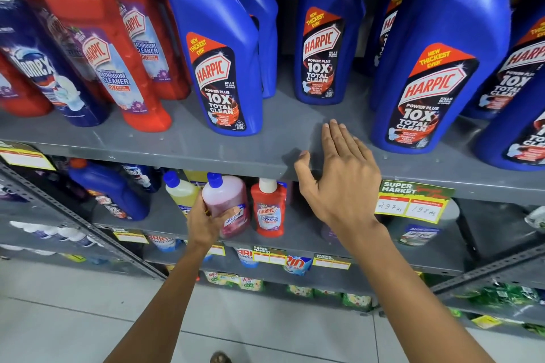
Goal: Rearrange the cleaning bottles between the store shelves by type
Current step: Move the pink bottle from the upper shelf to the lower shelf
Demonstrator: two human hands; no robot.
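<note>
- left hand low, reaching to lower shelf, fingers wrapped on pink bottle
- red Harpic bottle just right of it
- right hand raised, fingers spread flat over upper shelf edge, holding nothing
- blue Harpic bottles beyond, either side

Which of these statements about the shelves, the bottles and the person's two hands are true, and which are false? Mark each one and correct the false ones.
1. The left hand holds a pink bottle with a blue cap. True.
2. The right hand grips a blue Harpic bottle. False: it is open and empty, over the upper shelf.
3. A small red Harpic bottle stands right of the pink bottle on the lower shelf. True.
4. The pink bottle is on the upper shelf. False: it is at the lower shelf.
5. The upper shelf carries red and blue bottles. True.
</note>
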